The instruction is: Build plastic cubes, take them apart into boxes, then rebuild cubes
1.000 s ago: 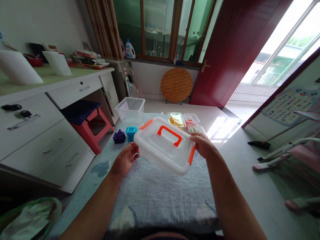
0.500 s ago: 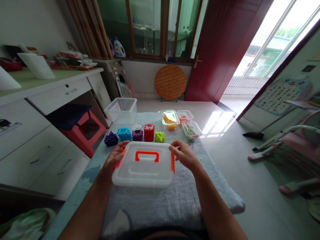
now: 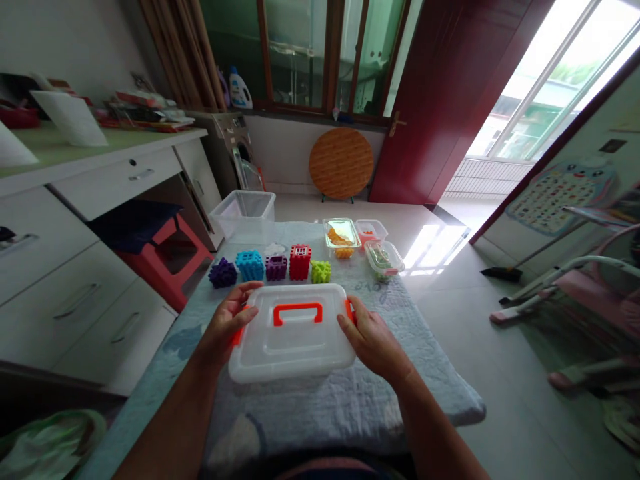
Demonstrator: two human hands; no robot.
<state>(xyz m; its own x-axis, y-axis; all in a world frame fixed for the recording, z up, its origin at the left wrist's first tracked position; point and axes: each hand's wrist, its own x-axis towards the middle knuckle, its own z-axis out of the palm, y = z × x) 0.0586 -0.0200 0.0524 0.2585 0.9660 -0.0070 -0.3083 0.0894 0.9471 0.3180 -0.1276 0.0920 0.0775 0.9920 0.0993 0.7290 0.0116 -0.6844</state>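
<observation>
A translucent plastic storage box [image 3: 295, 340] with a lid, an orange top handle and orange side latches sits in front of me. My left hand [image 3: 234, 320] grips its left side, thumb over the lid edge by the latch. On the right side my right hand [image 3: 367, 333] holds the box, with its thumb on the lid and its fingers by the other latch. Just beyond the box stands a row of interlocking-block pieces: dark purple [image 3: 223, 273], blue [image 3: 249, 266], purple [image 3: 276, 267], red [image 3: 300, 261] and lime green [image 3: 321, 271].
Clear containers with orange pieces [image 3: 343, 239], red pieces [image 3: 370, 231] and green pieces [image 3: 384, 259] stand at the back right of the cloth-covered table [image 3: 425, 360]. An open clear bin [image 3: 245, 217] is at the back left. A red stool [image 3: 170, 260] stands left of the table.
The box has shifted slightly right and nearer to me. My right hand has moved from the lid's corner to a fuller hold on its right side; my left thumb now lies over the lid.
</observation>
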